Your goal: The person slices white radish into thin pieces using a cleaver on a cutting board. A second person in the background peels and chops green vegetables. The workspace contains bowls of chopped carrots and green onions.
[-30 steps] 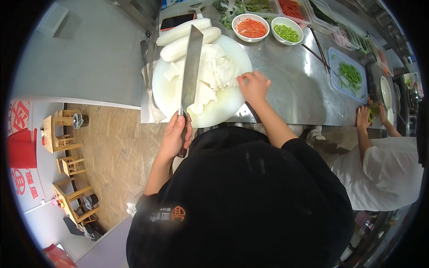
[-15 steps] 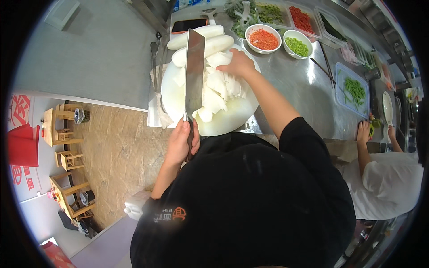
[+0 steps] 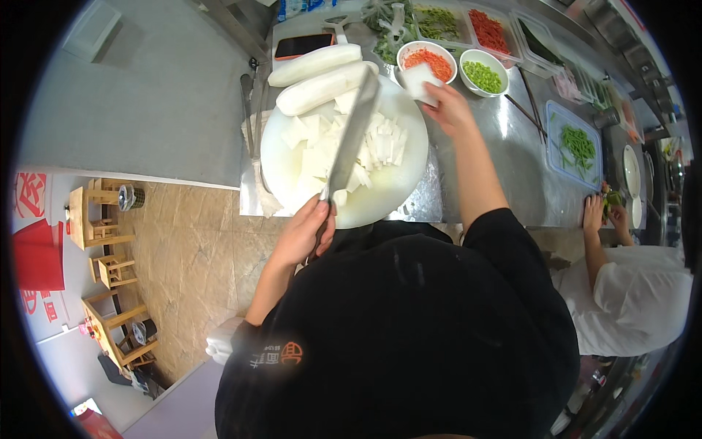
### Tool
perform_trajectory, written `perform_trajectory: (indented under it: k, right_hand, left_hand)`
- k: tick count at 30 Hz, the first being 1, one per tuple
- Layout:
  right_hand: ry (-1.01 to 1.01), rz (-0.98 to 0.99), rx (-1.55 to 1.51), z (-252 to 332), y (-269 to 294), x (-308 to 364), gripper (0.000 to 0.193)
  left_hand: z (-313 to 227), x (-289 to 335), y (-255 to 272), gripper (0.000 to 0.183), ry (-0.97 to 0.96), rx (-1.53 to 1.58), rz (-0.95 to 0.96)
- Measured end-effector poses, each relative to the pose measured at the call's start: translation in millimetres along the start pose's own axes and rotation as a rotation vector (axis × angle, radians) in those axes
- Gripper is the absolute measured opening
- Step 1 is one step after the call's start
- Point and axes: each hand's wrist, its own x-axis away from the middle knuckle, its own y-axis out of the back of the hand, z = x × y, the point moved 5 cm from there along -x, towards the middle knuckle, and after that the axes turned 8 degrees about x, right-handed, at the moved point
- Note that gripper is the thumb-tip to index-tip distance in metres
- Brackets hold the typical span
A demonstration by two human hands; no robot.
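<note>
My left hand (image 3: 306, 231) is closed round the handle of a cleaver (image 3: 354, 132), whose broad blade slants over the round white cutting board (image 3: 398, 192). Off the board's right edge, my right hand (image 3: 447, 107) grips a thick white radish piece (image 3: 417, 83), slightly blurred, beside the bowl of chopped red bits (image 3: 431, 63). Cut white radish slices (image 3: 385, 140) lie heaped on the board, partly hidden behind the blade. Two long peeled white radishes (image 3: 316, 91) rest at the board's far left edge.
A bowl of chopped green pieces (image 3: 482, 75), chopsticks (image 3: 528, 115) and a tray of cut greens (image 3: 578, 146) stand to the right. Behind are a phone (image 3: 304, 46), a peeler (image 3: 337, 28) and tubs of vegetables (image 3: 488, 31). A co-worker's hands (image 3: 594, 214) work at far right.
My right hand has lifted a radish piece off the board and moved right, toward the bowls. The cleaver has tilted rightward over the cut slices, still in my left hand.
</note>
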Motion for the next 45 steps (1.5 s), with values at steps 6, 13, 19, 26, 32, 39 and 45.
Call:
perform_trajectory:
  k: [6,13,19,26,32,39,45]
  right_hand:
    - [-0.167,-0.261,-0.262,-74,107,63,0.034]
    - [-0.024,-0.275,-0.042,-95,63,102,0.043]
    - [0.286,-0.292,0.448,-114,26,68,0.053]
    - [0.291,-0.219,1.186,-74,0,102,0.076]
    - [0.351,-0.103,1.081,-63,10,92,0.102]
    - [0.514,0.157,1.754,-29,-7,84,0.084]
    - [0.489,-0.029,1.687,-31,-12,98,0.061]
  left_hand:
    - [30,-45,-28,0.031,0.264,-0.012,0.123]
    - [61,-57,-25,0.035,0.224,-0.026,0.040]
    - [65,-58,-23,0.036,0.150,-0.010,-0.040]
    - [68,-50,-24,0.034,0.106,0.025,-0.050]
    - [66,-41,-24,0.034,0.087,0.009,-0.046]
    - [56,-33,-25,0.032,0.086,-0.014,-0.045]
    - [55,-26,-26,0.030,0.081,0.007,-0.033]
